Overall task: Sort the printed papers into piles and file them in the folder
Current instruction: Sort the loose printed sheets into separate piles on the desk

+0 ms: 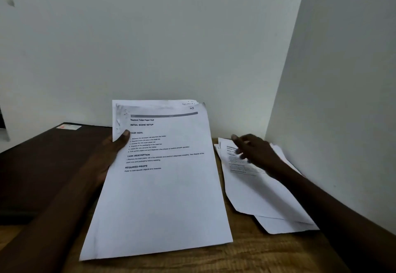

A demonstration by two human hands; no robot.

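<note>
My left hand (111, 150) grips a stack of printed papers (162, 187) by its left edge, thumb on the top sheet, and holds it tilted up above the wooden table (246, 253). The top sheet bears headings such as "TASK GOAL" and a handwritten mark at its upper right corner. To the right, a loose pile of printed papers (263, 197) lies on the table by the wall. My right hand (255, 152) hovers over or touches the far end of that pile, fingers spread and fairly straight. A dark brown folder (47, 161) lies flat at the left.
A white wall runs along the back, and a second wall (332, 101) closes in the right side just beyond the loose pile. The folder carries a small label (68, 126) near its far edge.
</note>
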